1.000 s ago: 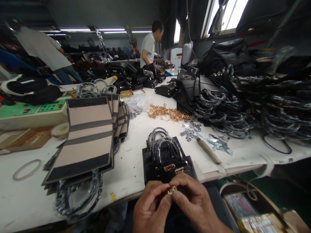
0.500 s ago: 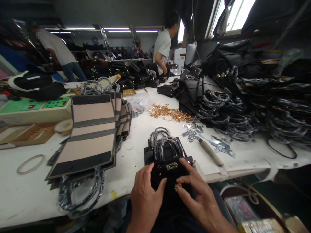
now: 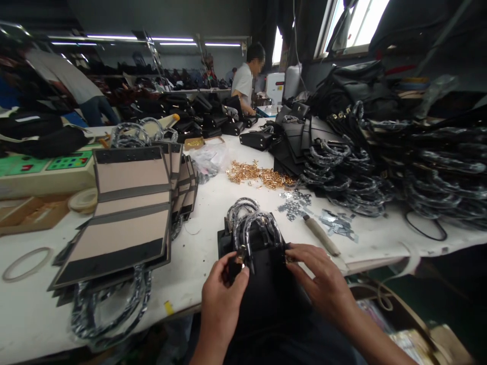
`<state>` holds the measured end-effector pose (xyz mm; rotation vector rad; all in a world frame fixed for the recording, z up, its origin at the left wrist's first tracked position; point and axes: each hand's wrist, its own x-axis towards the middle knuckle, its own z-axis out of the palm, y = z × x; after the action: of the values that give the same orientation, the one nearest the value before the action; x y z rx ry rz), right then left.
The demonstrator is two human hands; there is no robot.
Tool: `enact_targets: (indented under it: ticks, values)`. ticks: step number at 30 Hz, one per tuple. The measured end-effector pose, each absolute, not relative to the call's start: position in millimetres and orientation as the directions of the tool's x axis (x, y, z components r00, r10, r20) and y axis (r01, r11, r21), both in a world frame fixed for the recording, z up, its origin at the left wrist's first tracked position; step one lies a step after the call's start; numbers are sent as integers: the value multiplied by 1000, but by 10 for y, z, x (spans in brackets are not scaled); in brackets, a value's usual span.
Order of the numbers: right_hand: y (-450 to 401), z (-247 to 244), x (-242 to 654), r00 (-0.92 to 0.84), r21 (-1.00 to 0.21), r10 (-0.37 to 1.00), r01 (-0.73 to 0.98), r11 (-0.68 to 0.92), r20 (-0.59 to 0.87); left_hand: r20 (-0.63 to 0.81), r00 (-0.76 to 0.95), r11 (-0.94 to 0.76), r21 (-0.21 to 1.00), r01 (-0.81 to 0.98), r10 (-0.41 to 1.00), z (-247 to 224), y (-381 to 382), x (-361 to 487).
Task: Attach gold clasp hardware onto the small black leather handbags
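Note:
A black handbag piece (image 3: 272,284) lies at the table's front edge, its plastic-wrapped handles (image 3: 262,223) pointing away from me. At its upper left my left hand (image 3: 224,286) is closed, thumb and fingers pinching a shiny gold metal fitting (image 3: 240,257) that seems to sit on a dark strap. My right hand (image 3: 323,271) is at the upper right edge of the bag. Its fingers are bent together there, with a small gold glint at the fingertips; the held part is mostly hidden.
Gold fittings (image 3: 262,175) and thin metal plates (image 3: 294,204) lie beyond the bag, beside a wrapped tool (image 3: 321,235). Stacked bag panels (image 3: 131,203) stand left. Black bags with wrapped handles (image 3: 342,172) pile up right. Co-workers (image 3: 243,81) stand further back.
My left hand has closed on the gold fitting by the handles. My right hand has moved up to the bag's right edge. The gold plate no longer shows at the bag's middle.

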<state>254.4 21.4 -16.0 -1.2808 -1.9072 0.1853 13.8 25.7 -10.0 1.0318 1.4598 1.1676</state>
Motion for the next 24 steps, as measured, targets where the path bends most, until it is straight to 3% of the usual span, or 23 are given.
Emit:
enact_targets:
  ticks: [3, 10, 15, 24]
  values:
    - [215, -71, 2537, -244, -485, 796, 682, 548, 554, -266, -86, 248, 952, -181, 960, -33, 226, 154]
    - [262, 77, 2391, -369, -498, 781, 615, 612, 504, -317, 66, 320, 891, -321, 946, -16, 157, 77]
    - [300, 89, 2375, -454, -421, 755, 637, 646, 473, -412, 173, 442, 758, -480, 895, -49, 188, 69]
    - [388, 134, 2324, -523, -327, 739, 673, 664, 425, -464, 198, 497, 714, -493, 863, -108, 249, 42]
